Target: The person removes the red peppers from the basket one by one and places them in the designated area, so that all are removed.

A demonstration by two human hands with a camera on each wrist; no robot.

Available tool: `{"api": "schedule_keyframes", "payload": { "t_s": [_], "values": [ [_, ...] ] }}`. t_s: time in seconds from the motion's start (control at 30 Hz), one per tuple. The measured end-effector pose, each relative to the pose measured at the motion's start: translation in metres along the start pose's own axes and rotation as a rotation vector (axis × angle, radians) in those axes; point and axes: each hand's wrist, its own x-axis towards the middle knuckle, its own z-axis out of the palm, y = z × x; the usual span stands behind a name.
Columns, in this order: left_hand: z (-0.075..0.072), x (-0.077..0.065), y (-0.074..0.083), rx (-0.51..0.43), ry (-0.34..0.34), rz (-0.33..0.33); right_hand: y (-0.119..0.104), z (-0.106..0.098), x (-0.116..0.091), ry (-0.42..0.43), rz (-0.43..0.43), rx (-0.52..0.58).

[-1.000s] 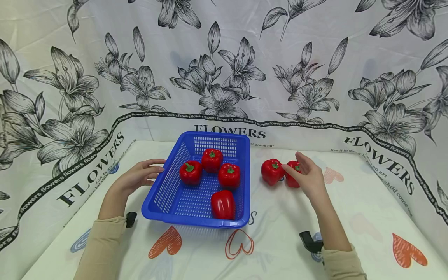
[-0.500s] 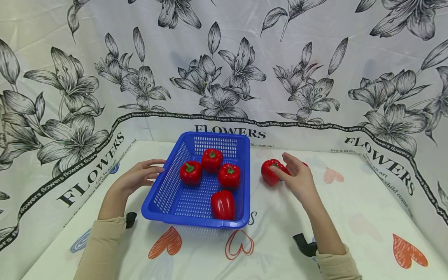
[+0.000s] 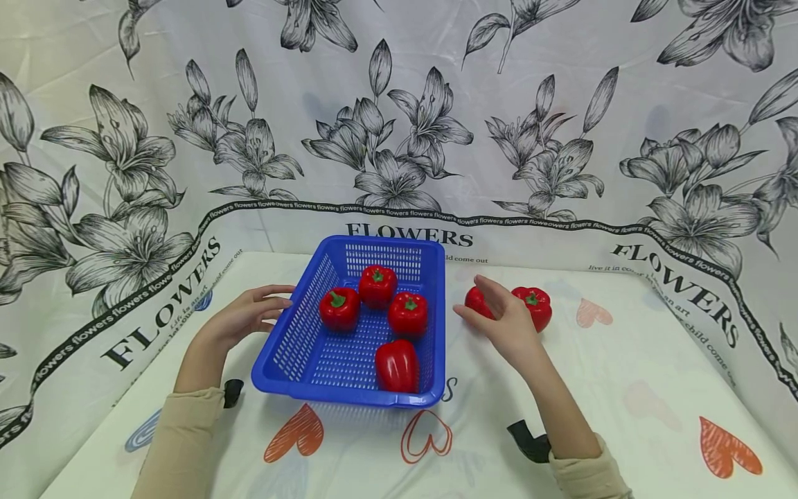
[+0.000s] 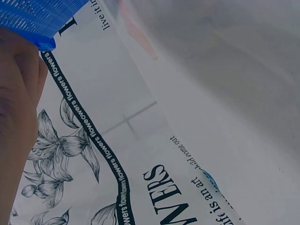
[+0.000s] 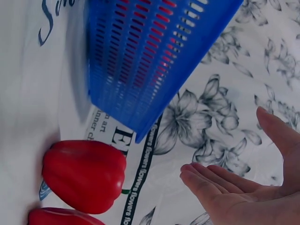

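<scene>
A blue plastic basket [image 3: 337, 397] stands on the table with several red bell peppers inside, one of them a pepper lying on its side [image 3: 397, 366] near the front right corner. My left hand [image 3: 252, 310] is at the basket's left wall, fingertips right at the rim; the left wrist view shows only part of that hand [image 4: 18, 108]. To the right of the basket my right hand [image 3: 508, 322] hovers with thumb and fingers spread, holding nothing. It partly covers a red bell pepper [image 3: 477, 303]. Another bell pepper [image 3: 536, 308] sits just right of it.
White cloth printed with hearts [image 3: 726, 447] covers the table. A curtain with flower drawings [image 3: 399, 132] closes off the back and sides. In the right wrist view, the basket's slotted wall [image 5: 140, 61] rises beside a pepper [image 5: 84, 176].
My right hand has moved left, from over the right-hand loose pepper to over the left-hand one, uncovering the former. The left hand, the basket and the peppers stay put.
</scene>
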Motion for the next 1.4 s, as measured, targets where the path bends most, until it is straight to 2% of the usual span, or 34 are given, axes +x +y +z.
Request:
{"api": "schedule_keyframes", "payload": {
  "t_s": [0.63,1.4],
  "values": [
    [-0.001,0.0,0.0,0.001,-0.002,0.004,-0.011,0.039,-0.008,-0.089,-0.032,0.012],
    [0.0,0.0,0.0,0.006,0.0,0.001,-0.027,0.07,-0.018,-0.207,-0.016,0.077]
  ]
}}
